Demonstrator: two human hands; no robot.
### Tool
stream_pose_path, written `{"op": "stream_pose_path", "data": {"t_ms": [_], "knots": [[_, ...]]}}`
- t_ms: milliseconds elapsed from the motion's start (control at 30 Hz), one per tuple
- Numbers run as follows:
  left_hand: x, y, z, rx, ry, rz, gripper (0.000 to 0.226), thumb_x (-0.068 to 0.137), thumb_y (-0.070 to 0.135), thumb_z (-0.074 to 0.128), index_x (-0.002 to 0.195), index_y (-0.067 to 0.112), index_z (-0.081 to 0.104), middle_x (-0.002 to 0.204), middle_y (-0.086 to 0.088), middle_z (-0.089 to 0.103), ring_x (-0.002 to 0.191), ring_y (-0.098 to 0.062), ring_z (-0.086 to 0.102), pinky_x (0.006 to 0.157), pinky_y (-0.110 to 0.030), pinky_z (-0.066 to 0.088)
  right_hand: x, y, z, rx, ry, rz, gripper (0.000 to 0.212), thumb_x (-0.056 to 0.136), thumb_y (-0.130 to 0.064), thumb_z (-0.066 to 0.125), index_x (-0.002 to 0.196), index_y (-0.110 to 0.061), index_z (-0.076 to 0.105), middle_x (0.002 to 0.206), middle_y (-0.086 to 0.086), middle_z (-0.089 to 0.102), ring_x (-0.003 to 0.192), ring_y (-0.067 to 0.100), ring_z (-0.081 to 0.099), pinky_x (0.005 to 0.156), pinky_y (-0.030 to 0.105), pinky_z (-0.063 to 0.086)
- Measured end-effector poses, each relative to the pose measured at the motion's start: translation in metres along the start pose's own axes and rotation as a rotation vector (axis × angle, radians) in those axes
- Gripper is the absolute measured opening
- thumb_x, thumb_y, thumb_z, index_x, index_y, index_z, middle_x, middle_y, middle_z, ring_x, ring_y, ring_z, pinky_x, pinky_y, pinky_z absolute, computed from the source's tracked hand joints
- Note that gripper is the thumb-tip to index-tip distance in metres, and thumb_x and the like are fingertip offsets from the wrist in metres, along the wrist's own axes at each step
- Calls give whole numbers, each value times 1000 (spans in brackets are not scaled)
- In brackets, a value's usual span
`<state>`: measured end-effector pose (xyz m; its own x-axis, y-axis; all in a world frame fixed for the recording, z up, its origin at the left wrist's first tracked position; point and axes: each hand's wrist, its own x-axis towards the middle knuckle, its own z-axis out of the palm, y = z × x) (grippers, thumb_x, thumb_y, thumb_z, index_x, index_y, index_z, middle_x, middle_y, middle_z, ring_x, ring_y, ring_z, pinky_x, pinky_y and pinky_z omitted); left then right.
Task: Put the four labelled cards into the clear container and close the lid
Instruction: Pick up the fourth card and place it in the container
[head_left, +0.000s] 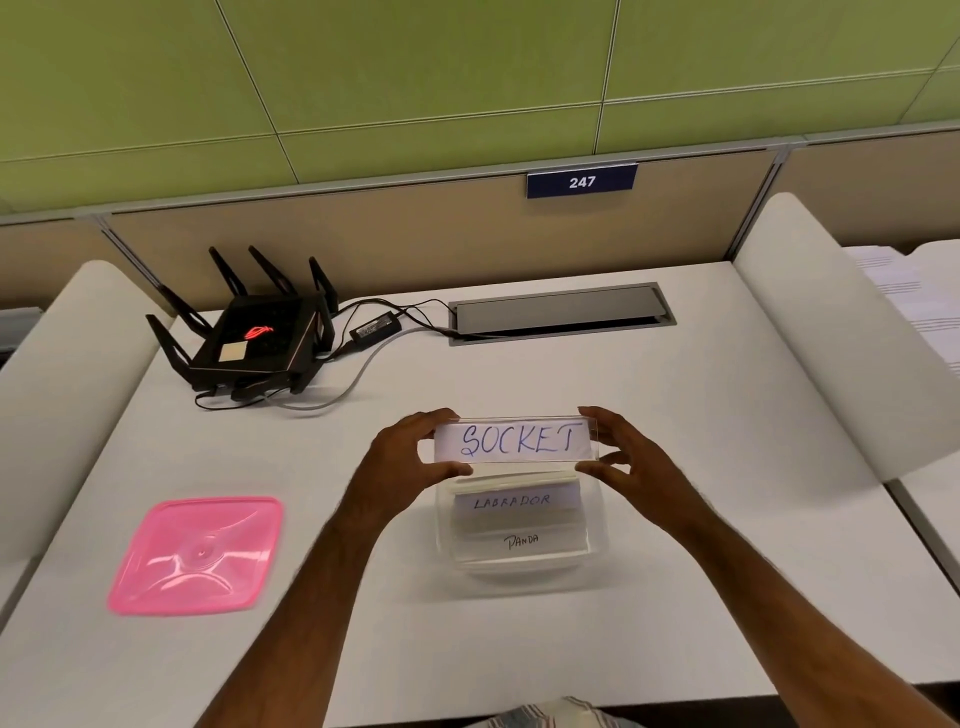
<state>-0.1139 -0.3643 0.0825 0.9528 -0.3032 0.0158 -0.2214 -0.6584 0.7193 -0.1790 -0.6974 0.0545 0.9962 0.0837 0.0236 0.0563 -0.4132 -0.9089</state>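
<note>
Both hands, left hand (410, 457) and right hand (631, 460), pinch SOCKET card (514, 440) ends, frame centre, above clear container (597, 545). Advise: lower level, release evenly onto LABRADOR card (514, 501).

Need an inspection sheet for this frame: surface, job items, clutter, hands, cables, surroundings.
Surface: white desk, bare where visible.
Job's things: SOCKET card held above the clear container; LABRADOR card and PANDA card already inside; a fourth card cannot be read. Pink lid off, lying flat to the container's left.
Clutter: black router at the desk's far left.
Hands: left hand and right hand pinch the card's two ends.
Cables: router leads and power brick run to the cable hatch.
Surroundings: beige partition with 247 sign, green wall, paper stack at right.
</note>
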Motion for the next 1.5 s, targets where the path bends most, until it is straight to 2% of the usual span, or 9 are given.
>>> {"op": "stream_pose_path", "data": {"t_ms": [367, 600, 767, 833, 900, 1000, 1133, 1300, 1500], "knots": [[0, 5, 3, 64, 9, 25, 71, 63, 58, 85, 124, 42, 53, 115, 39, 54, 107, 14, 52, 91, -27, 52, -1, 1, -4, 1, 16, -7, 63, 90, -24, 76, 141, -43, 45, 138, -26, 57, 131, -1, 53, 87, 23, 56], [-12, 6, 19, 174, -69, -21, 61, 61, 53, 89, 104, 37, 48, 103, 21, 60, 99, -14, 52, 79, -35, 51, -9, 13, -3, -151, -22, -15, 57, 82, -26, 84, 125, -43, 50, 132, -25, 59, 127, -2, 55, 91, 28, 54], [-23, 2, 31, 239, -60, 19, 59, 59, 55, 88, 101, 33, 52, 91, 25, 55, 87, 12, 39, 76, -29, 30, -14, 19, -3, -315, -103, 24, 57, 78, -29, 86, 125, -39, 56, 127, -27, 59, 116, -6, 54, 96, 27, 50], [-26, -2, 35, 264, -91, 37, 59, 58, 56, 87, 99, 31, 53, 98, 24, 64, 89, 6, 50, 82, -30, 30, -16, 21, -2, -379, -121, 20, 59, 75, -31, 88, 127, -37, 59, 126, -23, 61, 111, -10, 52, 100, 25, 46], [-27, -5, 39, 283, -131, 31, 60, 58, 57, 87, 97, 29, 51, 106, 22, 68, 92, -12, 57, 87, -30, 30, -17, 23, -1, -442, -137, -24, 60, 72, -33, 90, 126, -32, 63, 123, -19, 64, 110, -1, 58, 99, 25, 43], [-29, -8, 45, 320, -160, 50, 62, 56, 56, 88, 95, 24, 50, 108, 20, 71, 91, -15, 63, 88, -33, 31, -15, 24, 2, -563, -154, -80, 61, 66, -36, 93, 120, -22, 68, 114, -11, 70, 103, 14, 66, 91, 23, 39], [-35, -9, 51, 339, -171, 59, 60, 55, 51, 90, 91, 24, 50, 106, 17, 72, 87, -16, 61, 89, -36, 33, -18, 27, 10, -716, -131, -136, 61, 60, -37, 94, 112, -18, 70, 107, -7, 72, 105, 20, 66, 105, 36, 27], [-38, -19, 61, 376, -231, -26, 52, 61, 51, 87, 95, 29, 54, 103, 21, 68, 86, -15, 29, 75, -30, 30, -13, 27, 17, -903, -240, -137, 55, 70, -40, 87, 118, -22, 68, 112, -7, 70, 117, 15, 61, 118, 44, 12], [-37, -26, 70, 380, -292, -99, 45, 64, 46, 87, 97, 30, 61, 77, 19, 46, 97, -17, 32, 72, -30, 50, -12, 35, 19, -903, -236, -259, 45, 59, -23, 96, 99, -15, 77, 93, 1, 75, 102, 23, 71, 112, 57, 27]]}}
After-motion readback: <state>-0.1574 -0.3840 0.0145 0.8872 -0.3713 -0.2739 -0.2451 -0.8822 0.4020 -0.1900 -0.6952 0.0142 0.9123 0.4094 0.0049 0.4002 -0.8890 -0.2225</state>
